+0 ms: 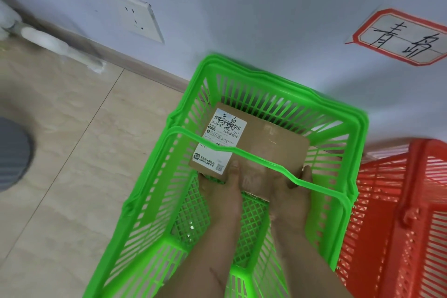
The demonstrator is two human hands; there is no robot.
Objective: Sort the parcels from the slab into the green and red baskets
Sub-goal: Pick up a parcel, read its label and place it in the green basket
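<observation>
Both hands, left hand (223,182) and right hand (294,182), clamp the parcel's (266,143) near edge; it stretches away inside the green basket (150,201).

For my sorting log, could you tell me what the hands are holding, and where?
Both hands, left and right, hold the cardboard parcel by its near edge, inside the green basket.

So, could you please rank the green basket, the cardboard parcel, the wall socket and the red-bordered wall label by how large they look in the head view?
1. green basket, by far the largest.
2. cardboard parcel, held inside it by both hands.
3 and 4. red-bordered wall label and wall socket look similar; the label is cut off at the frame edge, so I won't rank them.
</observation>
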